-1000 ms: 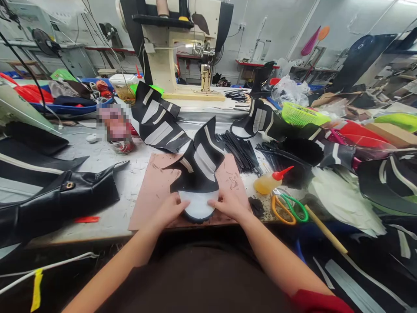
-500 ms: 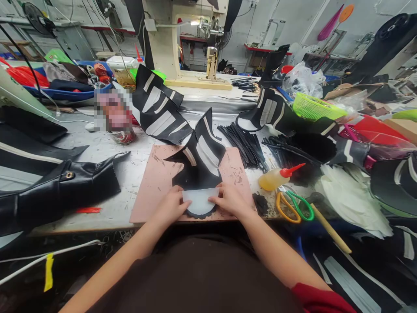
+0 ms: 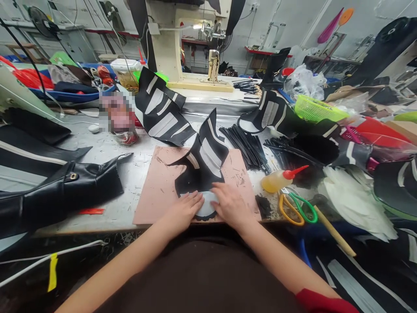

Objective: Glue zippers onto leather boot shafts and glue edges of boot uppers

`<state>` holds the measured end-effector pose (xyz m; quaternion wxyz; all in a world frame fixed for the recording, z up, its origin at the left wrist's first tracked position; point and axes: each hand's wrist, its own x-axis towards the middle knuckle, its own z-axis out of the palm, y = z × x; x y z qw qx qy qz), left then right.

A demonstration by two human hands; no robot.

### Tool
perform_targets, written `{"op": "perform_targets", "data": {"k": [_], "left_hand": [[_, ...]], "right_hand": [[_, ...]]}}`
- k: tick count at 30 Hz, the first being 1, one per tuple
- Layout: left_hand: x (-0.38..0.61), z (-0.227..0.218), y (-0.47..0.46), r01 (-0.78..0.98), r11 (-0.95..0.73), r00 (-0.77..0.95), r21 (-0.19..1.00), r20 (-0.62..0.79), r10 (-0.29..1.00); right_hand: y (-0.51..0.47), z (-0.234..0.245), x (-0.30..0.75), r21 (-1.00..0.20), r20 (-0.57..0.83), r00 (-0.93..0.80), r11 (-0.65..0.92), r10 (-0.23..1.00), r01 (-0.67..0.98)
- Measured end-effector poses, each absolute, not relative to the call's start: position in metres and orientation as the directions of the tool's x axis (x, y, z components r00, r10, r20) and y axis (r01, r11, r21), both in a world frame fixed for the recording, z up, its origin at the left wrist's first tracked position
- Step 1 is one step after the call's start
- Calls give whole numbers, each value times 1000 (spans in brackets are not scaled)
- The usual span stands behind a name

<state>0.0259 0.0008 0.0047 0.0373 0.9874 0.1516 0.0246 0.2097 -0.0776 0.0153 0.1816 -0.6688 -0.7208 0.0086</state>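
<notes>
While its near end is partly covered by both hands, a black leather piece (image 3: 195, 178) is seen lying on the pink board (image 3: 146, 195), its tall upper end reaching past the board's far edge. In the head view, the white patch (image 3: 207, 204) is set on the piece's rounded end, by the board's near edge. The left hand (image 3: 184, 211) is laid flat on the patch's left part, fingers straight and close together; the right hand (image 3: 233, 206) is rested on its right part, fingers slightly parted (nothing is seen pinched by either).

Right of the board, a bottle (image 3: 273, 181) with a red nozzle and scissors (image 3: 293, 208) with orange and green handles are placed. Beyond its far right corner, black strips (image 3: 244, 145) are heaped. Left of the board, a buckled black piece (image 3: 65, 187) is laid; well beyond the board, a sewing machine (image 3: 164, 48) is mounted.
</notes>
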Motion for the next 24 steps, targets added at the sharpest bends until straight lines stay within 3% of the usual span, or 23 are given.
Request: {"op": "perform_targets", "data": {"k": [3,8,12,14,17,19,21,24], "left_hand": [[26,7,1,354,-925,935,141,-38,352],[26,14,-6,438,-868,899,235,-107,425],[22,19,0,473,-827,881,302,-177,439],[10,25,12,482,-808,876,338,-198,439],[-17,40,34,599,-764,801,242,-153,579],[-26,53,43,718,-694,696,44,-19,718],[-17,67,39,785,-612,620,-98,142,772],[32,76,16,730,-681,672,-59,246,699]], "right_hand": [[-83,2,203,-232,177,-281,318,943,919],[-84,-4,194,-226,34,-193,196,981,954],[-80,15,204,-292,-55,-196,172,979,941],[-80,28,225,-291,-39,-174,155,984,944],[-83,46,271,-84,50,-74,78,996,993],[-84,54,304,134,-2,2,-2,1000,991],[-82,57,329,315,-116,117,-75,986,946],[-71,56,346,437,-231,297,-174,926,882]]}}
